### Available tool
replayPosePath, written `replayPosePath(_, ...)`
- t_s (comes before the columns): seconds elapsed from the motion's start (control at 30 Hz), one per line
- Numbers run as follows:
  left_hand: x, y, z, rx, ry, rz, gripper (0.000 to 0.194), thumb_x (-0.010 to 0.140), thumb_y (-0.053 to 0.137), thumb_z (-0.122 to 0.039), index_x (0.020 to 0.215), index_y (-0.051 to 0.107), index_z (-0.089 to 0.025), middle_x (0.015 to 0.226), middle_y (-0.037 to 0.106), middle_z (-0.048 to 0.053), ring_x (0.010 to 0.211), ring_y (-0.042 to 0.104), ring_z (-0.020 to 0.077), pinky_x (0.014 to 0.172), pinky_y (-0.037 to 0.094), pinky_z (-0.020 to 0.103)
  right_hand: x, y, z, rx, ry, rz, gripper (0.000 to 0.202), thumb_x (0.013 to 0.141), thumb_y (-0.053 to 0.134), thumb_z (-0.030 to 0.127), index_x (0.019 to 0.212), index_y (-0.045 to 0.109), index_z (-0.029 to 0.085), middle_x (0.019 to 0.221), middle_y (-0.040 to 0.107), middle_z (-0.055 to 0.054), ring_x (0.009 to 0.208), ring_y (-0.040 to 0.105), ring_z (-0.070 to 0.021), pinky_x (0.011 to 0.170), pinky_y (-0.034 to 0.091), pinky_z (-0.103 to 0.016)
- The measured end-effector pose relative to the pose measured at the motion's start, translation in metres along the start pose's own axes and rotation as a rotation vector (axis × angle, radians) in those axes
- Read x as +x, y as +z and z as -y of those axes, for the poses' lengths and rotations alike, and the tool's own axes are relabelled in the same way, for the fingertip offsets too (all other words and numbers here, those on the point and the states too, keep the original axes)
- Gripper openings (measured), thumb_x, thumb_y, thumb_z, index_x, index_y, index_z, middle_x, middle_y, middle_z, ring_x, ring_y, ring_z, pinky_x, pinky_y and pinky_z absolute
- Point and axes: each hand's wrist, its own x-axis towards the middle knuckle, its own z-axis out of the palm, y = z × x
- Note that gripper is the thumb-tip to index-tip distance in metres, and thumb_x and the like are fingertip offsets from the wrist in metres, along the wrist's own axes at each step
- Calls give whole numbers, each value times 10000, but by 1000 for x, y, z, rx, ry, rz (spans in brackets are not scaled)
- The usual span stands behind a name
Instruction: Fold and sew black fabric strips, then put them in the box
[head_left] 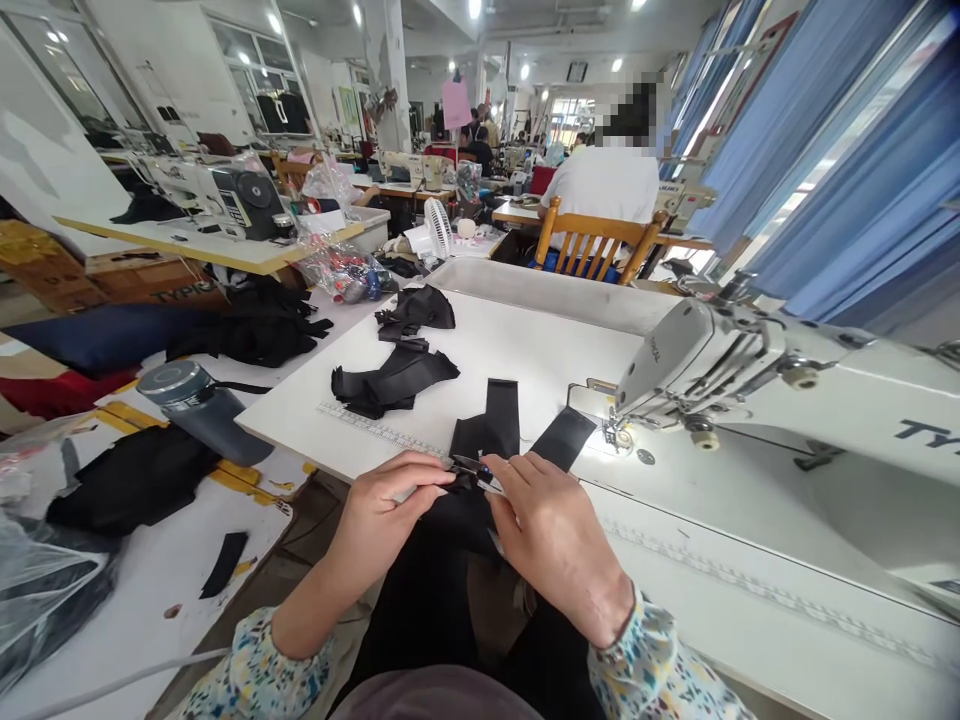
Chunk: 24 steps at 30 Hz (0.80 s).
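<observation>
At the table's front edge, my left hand [397,505] pinches the edge of a black fabric piece [461,515], which hangs down over my lap. Thread snips [472,466] are held in my right hand [551,525], their blades pointing left at the fabric by my left fingertips. Just beyond my hands lies another black piece [501,415] on the white table [540,340]. A black strip [564,437] rests beside the presser foot [619,432] of the sewing machine [697,350]. My right palm and part of the snips are hidden.
Two heaps of black pieces, a nearer one [394,378] and a farther one [420,308], lie on the table's left. A ruler [375,428] is along its front edge. On the left side table stands a grey-blue bottle [206,410]. A co-worker [604,185] sits ahead on a wooden chair [592,245].
</observation>
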Motion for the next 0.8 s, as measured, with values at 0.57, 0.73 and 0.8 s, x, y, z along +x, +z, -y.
replayPosePath(0.57, -10, -21, -35, -271, -395, 603, 314, 785, 625, -70, 887, 816, -298, 882, 749, -32, 776, 683, 128, 662, 523, 164, -14, -2, -44, -152, 114, 74, 282, 930, 544, 116, 1174, 685, 133, 848, 665, -63, 805, 594, -230, 658, 435, -350)
replayPosePath(0.73, -8, 13, -21, -13, -128, 501, 315, 867, 529, -54, 871, 772, -253, 1021, 741, 3, 905, 699, 153, 845, 563, 237, -9, 5, -39, -188, 77, 140, 244, 925, 536, 88, 1104, 691, 149, 878, 685, -65, 832, 595, -226, 687, 411, -350)
replayPosePath(0.8, -6, 22, -11, 128, 2, 422, 309, 918, 499, -85, 896, 761, -247, 1220, 708, 33, 1162, 654, 220, 1023, 537, 338, -7, 6, -37, -204, 64, 157, 227, 928, 526, 79, 1065, 689, 157, 867, 684, -62, 812, 586, -221, 666, 390, -348)
